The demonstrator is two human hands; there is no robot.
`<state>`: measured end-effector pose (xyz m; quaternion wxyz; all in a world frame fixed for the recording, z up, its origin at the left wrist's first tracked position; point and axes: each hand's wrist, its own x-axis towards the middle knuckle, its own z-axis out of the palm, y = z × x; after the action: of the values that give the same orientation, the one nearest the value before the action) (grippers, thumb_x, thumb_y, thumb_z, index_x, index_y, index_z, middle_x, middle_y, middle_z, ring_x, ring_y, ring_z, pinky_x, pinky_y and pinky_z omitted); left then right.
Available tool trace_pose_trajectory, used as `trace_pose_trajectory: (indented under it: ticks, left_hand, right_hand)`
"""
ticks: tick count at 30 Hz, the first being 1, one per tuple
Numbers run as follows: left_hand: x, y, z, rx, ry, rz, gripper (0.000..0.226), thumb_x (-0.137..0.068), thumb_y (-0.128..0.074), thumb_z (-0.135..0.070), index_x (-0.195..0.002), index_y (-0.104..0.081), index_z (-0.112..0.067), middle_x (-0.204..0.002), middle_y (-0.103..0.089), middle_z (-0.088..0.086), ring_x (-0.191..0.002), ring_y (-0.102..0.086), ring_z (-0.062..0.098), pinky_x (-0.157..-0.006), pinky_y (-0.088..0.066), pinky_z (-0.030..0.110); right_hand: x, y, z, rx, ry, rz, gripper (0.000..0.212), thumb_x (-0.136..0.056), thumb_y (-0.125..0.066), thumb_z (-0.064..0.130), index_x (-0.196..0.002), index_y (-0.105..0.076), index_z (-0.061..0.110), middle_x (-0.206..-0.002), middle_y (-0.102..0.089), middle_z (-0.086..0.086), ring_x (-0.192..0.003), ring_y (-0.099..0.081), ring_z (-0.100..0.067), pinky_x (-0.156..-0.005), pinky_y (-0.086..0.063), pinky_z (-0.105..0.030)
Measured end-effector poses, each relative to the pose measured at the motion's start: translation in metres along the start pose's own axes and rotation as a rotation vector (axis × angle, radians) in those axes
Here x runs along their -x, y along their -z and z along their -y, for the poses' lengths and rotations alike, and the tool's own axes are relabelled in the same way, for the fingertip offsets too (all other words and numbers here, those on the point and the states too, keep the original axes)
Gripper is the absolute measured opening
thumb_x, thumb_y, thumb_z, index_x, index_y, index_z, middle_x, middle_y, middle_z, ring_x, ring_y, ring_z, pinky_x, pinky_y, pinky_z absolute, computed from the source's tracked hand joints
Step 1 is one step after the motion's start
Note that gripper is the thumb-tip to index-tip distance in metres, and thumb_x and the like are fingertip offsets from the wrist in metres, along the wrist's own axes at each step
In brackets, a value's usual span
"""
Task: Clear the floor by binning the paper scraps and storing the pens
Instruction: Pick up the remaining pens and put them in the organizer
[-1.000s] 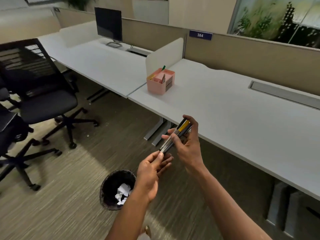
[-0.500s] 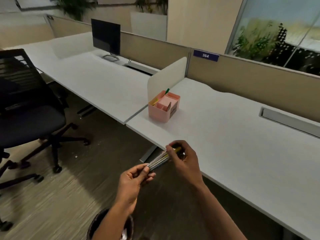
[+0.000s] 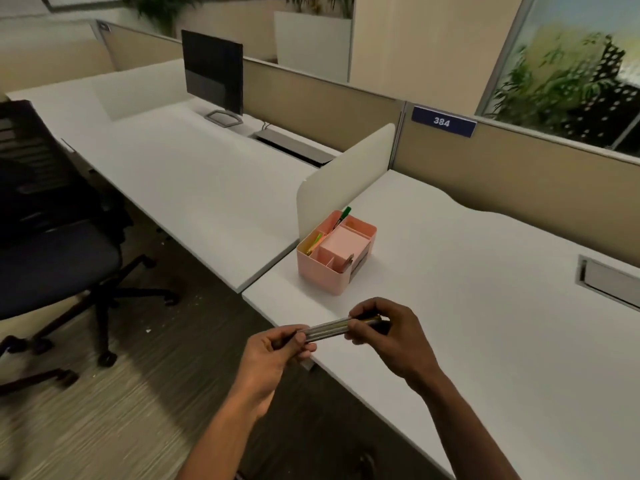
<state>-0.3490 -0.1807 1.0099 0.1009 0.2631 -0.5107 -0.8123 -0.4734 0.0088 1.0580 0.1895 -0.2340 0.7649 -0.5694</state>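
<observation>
A bundle of pens (image 3: pixel 327 329) lies nearly level between both hands, just over the front edge of the white desk (image 3: pixel 485 306). My right hand (image 3: pixel 388 337) grips the bundle's right end. My left hand (image 3: pixel 273 355) pinches the left end. Beyond the hands, a pink desk organiser (image 3: pixel 332 268) stands on the desk beside a cream divider (image 3: pixel 343 181); a green marker (image 3: pixel 343 216) and other small items stick out of its compartments. The bin and paper scraps are out of view.
A black office chair (image 3: pixel 59 251) stands on the carpet at the left. A monitor (image 3: pixel 213 77) sits on the neighbouring desk behind. A beige partition with a "384" label (image 3: pixel 443 122) backs the desk. A cable slot (image 3: pixel 609 282) is set into the desk at right.
The view has lifted from the floor and closed in on the desk; the bin has dropped out of sight. The pen bundle has tipped from steeply slanted to nearly level, and my left hand now grips its end.
</observation>
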Motion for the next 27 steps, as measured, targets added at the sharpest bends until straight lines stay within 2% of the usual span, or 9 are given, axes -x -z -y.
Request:
trace_pose_trajectory:
  ticks: [5, 10, 13, 15, 18, 19, 21, 23, 27]
  left_hand:
    - [-0.049, -0.011, -0.016, 0.012, -0.018, -0.052, 0.023, -0.079, -0.075, -0.019, -0.101, -0.081, -0.014, -0.105, -0.078, 0.018, -0.097, -0.077, 0.026, -0.077, -0.061, 0.022]
    - [-0.089, -0.015, -0.021, 0.046, 0.000, -0.078, 0.024, -0.082, -0.074, -0.017, -0.104, -0.080, -0.011, -0.106, -0.078, 0.019, -0.099, -0.076, 0.028, -0.078, -0.061, 0.023]
    - [-0.118, -0.015, -0.023, -0.007, -0.021, -0.053, 0.023, -0.082, -0.075, -0.021, -0.104, -0.081, -0.017, -0.108, -0.078, 0.014, -0.101, -0.076, 0.027, -0.082, -0.062, 0.025]
    - [-0.142, -0.009, -0.022, -0.151, -0.031, -0.069, 0.021, -0.083, -0.078, -0.025, -0.104, -0.081, -0.029, -0.107, -0.080, 0.003, -0.100, -0.076, 0.018, -0.087, -0.062, 0.030]
    - [-0.176, 0.007, -0.011, -0.630, -0.097, -0.211, 0.036, -0.081, -0.082, -0.037, -0.116, -0.074, -0.037, -0.113, -0.076, -0.016, -0.097, -0.070, -0.002, -0.093, -0.057, 0.025]
    - [-0.186, 0.013, -0.006, -0.776, -0.140, -0.235, 0.043, -0.082, -0.081, -0.043, -0.123, -0.070, -0.036, -0.121, -0.071, -0.018, -0.102, -0.065, -0.004, -0.095, -0.053, 0.022]
    - [-0.205, 0.024, 0.007, -0.996, -0.189, -0.204, 0.053, -0.087, -0.072, -0.052, -0.135, -0.062, -0.034, -0.141, -0.061, -0.012, -0.126, -0.056, 0.006, -0.106, -0.042, 0.028]
    - [-0.219, 0.034, 0.020, -1.135, -0.191, -0.146, 0.061, -0.091, -0.062, -0.059, -0.145, -0.053, -0.033, -0.157, -0.047, -0.008, -0.147, -0.039, 0.013, -0.118, -0.032, 0.035]
    - [-0.238, 0.047, 0.039, -1.286, -0.252, -0.109, 0.068, -0.093, -0.055, -0.062, -0.152, -0.045, -0.029, -0.166, -0.033, -0.004, -0.155, -0.026, 0.017, -0.124, -0.027, 0.041]
  right_hand:
    - [-0.067, 0.018, 0.005, 0.080, -0.021, 0.072, 0.019, -0.087, -0.078, 0.022, -0.106, -0.077, 0.023, -0.092, -0.077, 0.008, -0.082, -0.077, -0.009, -0.077, -0.062, -0.023]
    - [-0.116, 0.026, 0.014, 0.161, -0.012, 0.126, 0.019, -0.086, -0.080, 0.022, -0.104, -0.080, 0.019, -0.089, -0.079, 0.008, -0.080, -0.077, -0.007, -0.078, -0.063, -0.024]
    - [-0.143, 0.028, 0.017, 0.223, -0.019, 0.089, 0.018, -0.084, -0.081, 0.022, -0.102, -0.081, 0.021, -0.086, -0.079, 0.009, -0.078, -0.076, -0.003, -0.077, -0.061, -0.022]
    - [-0.161, 0.029, 0.020, 0.294, -0.014, 0.027, 0.017, -0.084, -0.082, 0.021, -0.101, -0.081, 0.023, -0.087, -0.078, 0.012, -0.077, -0.074, 0.001, -0.073, -0.057, -0.014]
    - [-0.188, 0.028, 0.023, 0.409, -0.005, -0.097, 0.019, -0.083, -0.082, 0.020, -0.102, -0.081, 0.022, -0.089, -0.076, 0.012, -0.074, -0.069, 0.005, -0.067, -0.049, 0.000]
    - [-0.195, 0.026, 0.023, 0.442, -0.007, -0.120, 0.019, -0.083, -0.081, 0.020, -0.102, -0.081, 0.020, -0.090, -0.076, 0.009, -0.073, -0.066, 0.008, -0.066, -0.046, 0.003]
    - [-0.207, 0.020, 0.021, 0.511, -0.020, -0.137, 0.019, -0.084, -0.080, 0.018, -0.103, -0.081, 0.017, -0.095, -0.079, 0.004, -0.071, -0.062, 0.009, -0.066, -0.042, 0.007]
    - [-0.216, 0.012, 0.018, 0.583, -0.043, -0.130, 0.020, -0.085, -0.079, 0.018, -0.105, -0.080, 0.016, -0.100, -0.079, 0.001, -0.073, -0.062, 0.004, -0.067, -0.041, 0.006]
    - [-0.230, -0.007, 0.015, 0.730, -0.083, -0.044, 0.022, -0.090, -0.074, 0.019, -0.111, -0.078, 0.014, -0.109, -0.078, -0.001, -0.092, -0.071, -0.012, -0.082, -0.051, -0.016]
